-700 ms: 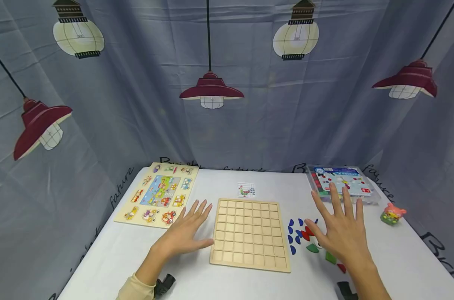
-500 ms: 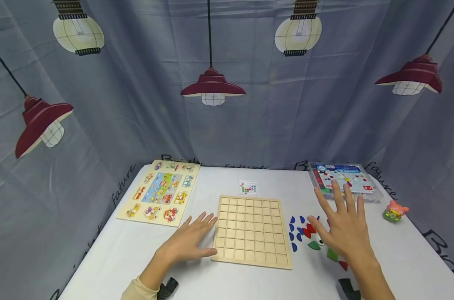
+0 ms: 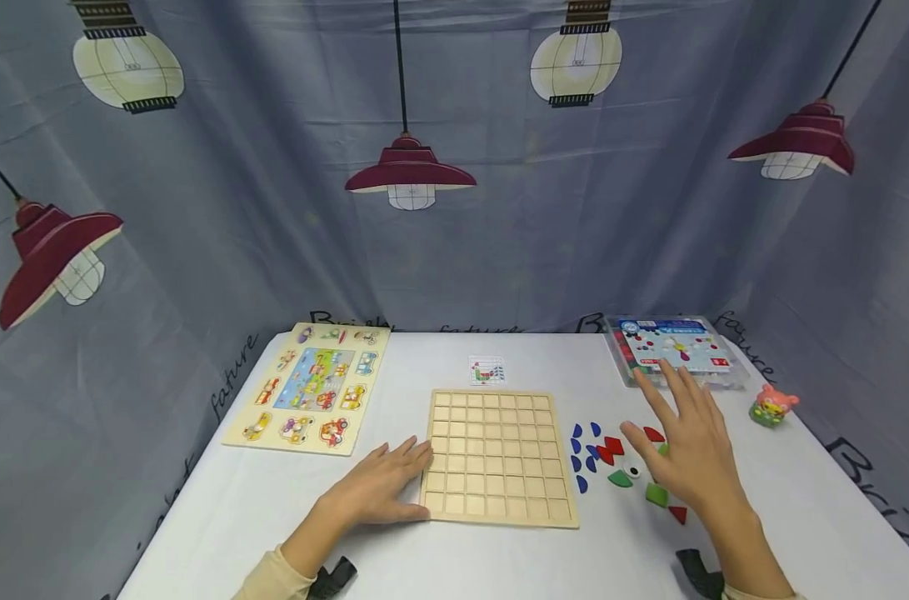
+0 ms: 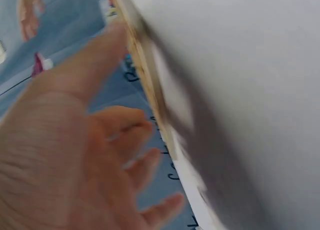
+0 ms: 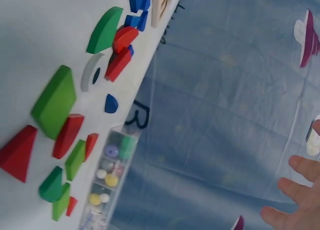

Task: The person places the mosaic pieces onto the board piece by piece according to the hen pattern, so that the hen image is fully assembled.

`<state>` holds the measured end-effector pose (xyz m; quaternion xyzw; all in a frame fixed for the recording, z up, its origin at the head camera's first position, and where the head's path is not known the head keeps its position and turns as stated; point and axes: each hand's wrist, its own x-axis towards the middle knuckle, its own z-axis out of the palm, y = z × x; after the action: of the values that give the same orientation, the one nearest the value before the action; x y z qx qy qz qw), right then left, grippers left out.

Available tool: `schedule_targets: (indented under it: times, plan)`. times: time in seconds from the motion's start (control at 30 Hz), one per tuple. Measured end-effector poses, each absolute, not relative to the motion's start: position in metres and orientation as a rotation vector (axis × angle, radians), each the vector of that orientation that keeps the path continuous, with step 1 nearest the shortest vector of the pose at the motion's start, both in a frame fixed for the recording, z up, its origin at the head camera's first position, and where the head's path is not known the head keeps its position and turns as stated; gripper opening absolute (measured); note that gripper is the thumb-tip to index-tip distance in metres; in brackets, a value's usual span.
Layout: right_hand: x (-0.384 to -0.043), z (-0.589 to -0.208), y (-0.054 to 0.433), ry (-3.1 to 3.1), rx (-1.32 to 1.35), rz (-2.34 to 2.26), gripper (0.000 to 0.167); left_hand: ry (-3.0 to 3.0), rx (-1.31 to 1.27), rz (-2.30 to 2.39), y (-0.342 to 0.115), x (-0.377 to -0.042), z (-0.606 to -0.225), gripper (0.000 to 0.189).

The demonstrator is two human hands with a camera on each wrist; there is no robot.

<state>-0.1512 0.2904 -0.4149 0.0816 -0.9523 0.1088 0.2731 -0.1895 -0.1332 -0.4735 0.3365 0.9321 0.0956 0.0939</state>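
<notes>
A light wooden grid board lies flat on the white table. My left hand is at the board's left edge, palm down, its fingers loosely extended. In the left wrist view the thumb meets the board's rim; whether it presses is unclear. Over the right side hovers my right hand, fingers spread and holding nothing. Beneath and beside it lie flat coloured pieces: blue half-discs, a green quarter-round, a green diamond-like piece, a red triangle and a white eye-like piece.
Behind the board lies a small printed card. A picture puzzle board occupies the left side. At the back right stand a clear plastic case and a small pink-and-green figurine. A printed grey-blue curtain surrounds the table.
My left hand has come down to the board's left edge, its fingers less spread. The right hand's fingers have drawn closer together. The head view has shifted slightly.
</notes>
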Motion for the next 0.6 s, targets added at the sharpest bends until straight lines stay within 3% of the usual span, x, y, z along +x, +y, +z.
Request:
schedule_targets:
  times: [0.33,0.6]
  plan:
    - [-0.15,-0.421,0.304,-2.644,0.125,0.5,0.073,2.755,0.919,0.294,-0.135,-0.187,-0.478,0.087]
    - [-0.15,-0.421,0.328,-2.516,0.163,0.953,0.056,2.758,0.944,0.29,-0.136,-0.19,-0.48,0.087]
